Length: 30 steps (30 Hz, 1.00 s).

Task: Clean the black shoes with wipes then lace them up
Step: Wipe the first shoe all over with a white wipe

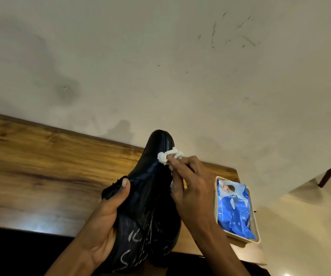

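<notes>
Nearest the camera, the left hand point(102, 212) cups the heel end of a black shoe point(146, 196), its fingers curled under and around the back while the thumb lies along the top edge by the opening. White scribbled marks show on the shoe's sole side, between the two wrists. The shoe is held up off the wooden table point(41, 166), toe pointing away from the person and tilted upward.

The right hand point(192, 188) reaches over from the right side of the shoe. Its thumb and fingers are pinched on a crumpled white wipe point(165, 157), which is pressed against the upper of the shoe just short of the toe.

Just beside the right hand, on its outer side, a cream tray point(257, 241) sits on the corner of the table. A blue pack of wipes point(234, 206) lies in it.

Beyond the hands and the far edge of the table rises a pale wall point(160, 56) with dark scuffs and smudges.
</notes>
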Tool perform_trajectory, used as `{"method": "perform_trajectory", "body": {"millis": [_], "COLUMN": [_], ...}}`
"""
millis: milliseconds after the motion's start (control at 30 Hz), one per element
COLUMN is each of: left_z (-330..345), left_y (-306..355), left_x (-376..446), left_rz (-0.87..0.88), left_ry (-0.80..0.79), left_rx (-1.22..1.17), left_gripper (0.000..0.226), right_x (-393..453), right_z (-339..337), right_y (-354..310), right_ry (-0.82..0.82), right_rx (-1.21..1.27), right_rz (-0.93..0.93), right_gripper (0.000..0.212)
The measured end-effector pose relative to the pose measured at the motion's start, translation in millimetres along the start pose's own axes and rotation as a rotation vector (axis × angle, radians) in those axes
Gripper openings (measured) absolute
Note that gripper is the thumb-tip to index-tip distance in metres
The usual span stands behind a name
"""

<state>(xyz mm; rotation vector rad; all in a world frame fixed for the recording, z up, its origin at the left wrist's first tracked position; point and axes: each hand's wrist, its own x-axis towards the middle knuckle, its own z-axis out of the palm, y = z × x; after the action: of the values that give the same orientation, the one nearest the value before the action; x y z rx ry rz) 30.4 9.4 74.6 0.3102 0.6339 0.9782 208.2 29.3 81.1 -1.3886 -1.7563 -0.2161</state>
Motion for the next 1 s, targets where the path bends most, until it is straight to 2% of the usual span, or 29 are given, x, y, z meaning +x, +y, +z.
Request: {"method": "perform_trajectory", "body": {"millis": [200, 333, 600, 733, 867, 933, 1000], "left_z": [-2.1, -6.7, 0.5, -1.1, -15.0, -20.0, -16.6], "left_y": [6.4, 13.7, 5.8, 4.8, 10.6, 12.6, 13.0], "left_x": [4.7, 7.8, 11.0, 10.8, 15.8, 19.3, 18.7], "left_rz": [-0.038, -0.017, 0.009, -0.014, -0.046, -0.051, -0.015], "left_ry": [0.010, -0.012, -0.055, -0.011, 0.059, 0.075, 0.065], "left_rx": [-0.111, -0.140, -0.109, -0.136, -0.167, -0.157, -0.134], "left_gripper": [0.062, 0.078, 0.059, 0.065, 0.076, 0.083, 0.079], "right_x": [-34.3, -39.7, 8.2, -9.0, -46.0, -54.1, -51.3], "right_z": [8.1, 10.0, 17.0, 14.3, 10.5, 10.0, 11.0], "right_y": [-30.4, -41.1, -18.0, -36.9, -61.9, -61.0, -52.4], "right_ry": [-0.149, -0.171, -0.081, -0.171, -0.274, -0.288, -0.273], "right_rx": [0.092, 0.186, 0.019, 0.013, 0.137, 0.169, 0.159], "right_rz": [-0.039, -0.054, 0.024, -0.036, -0.118, -0.129, -0.118], "right_gripper": [0.031, 0.032, 0.029, 0.029, 0.030, 0.027, 0.027]}}
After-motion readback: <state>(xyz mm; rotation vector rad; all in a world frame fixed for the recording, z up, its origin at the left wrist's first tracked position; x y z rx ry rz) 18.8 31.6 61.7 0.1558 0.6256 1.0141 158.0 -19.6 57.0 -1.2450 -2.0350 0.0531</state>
